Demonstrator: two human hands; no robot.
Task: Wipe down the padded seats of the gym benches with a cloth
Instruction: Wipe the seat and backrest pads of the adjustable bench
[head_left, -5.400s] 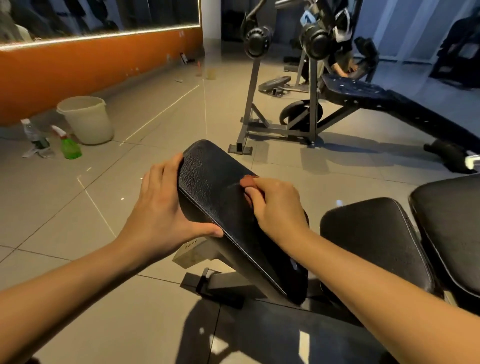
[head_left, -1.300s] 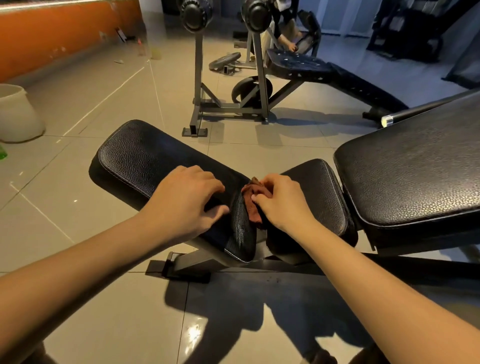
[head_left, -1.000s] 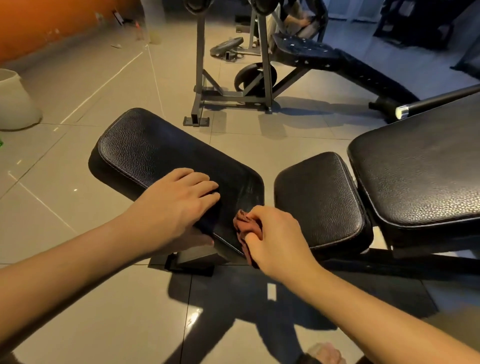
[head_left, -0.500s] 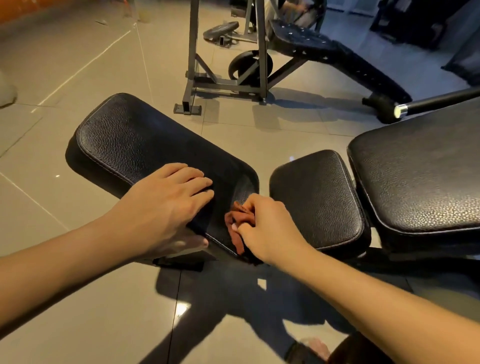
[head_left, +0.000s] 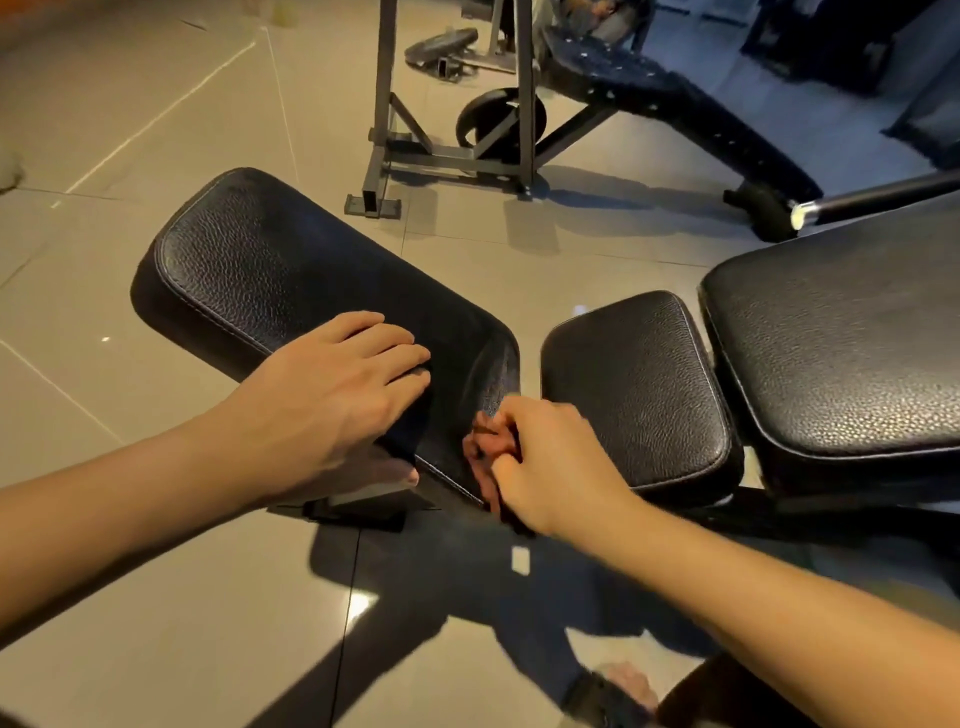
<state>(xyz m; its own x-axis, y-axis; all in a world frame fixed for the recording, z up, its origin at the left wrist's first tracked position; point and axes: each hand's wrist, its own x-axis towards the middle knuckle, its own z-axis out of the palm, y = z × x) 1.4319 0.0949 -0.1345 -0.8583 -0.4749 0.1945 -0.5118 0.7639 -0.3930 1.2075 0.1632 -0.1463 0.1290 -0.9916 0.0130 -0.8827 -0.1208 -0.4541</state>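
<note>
A long black padded bench pad (head_left: 270, 265) slants across the middle of the head view. My left hand (head_left: 337, 395) lies flat on its near part, fingers straight, thumb under the near edge. My right hand (head_left: 550, 462) grips a bunched reddish-brown cloth (head_left: 483, 452) against the pad's near right corner. Most of the cloth is hidden under my fingers. A small black seat pad (head_left: 634, 395) sits just right of that corner, and a larger black pad (head_left: 841, 338) lies further right.
Grey tiled floor (head_left: 156, 597) surrounds the bench. A grey metal rack (head_left: 384, 135) with a weight plate (head_left: 498, 122) stands behind, joined to a black incline bench (head_left: 675, 109). A black bar with a white end (head_left: 872, 197) pokes in at the right. My sandalled foot (head_left: 613, 691) shows below.
My right hand has rubbed the cloth from the gap between the pads down round the long pad's near right corner. My left hand has stayed pressed on the pad. The view has tilted downward.
</note>
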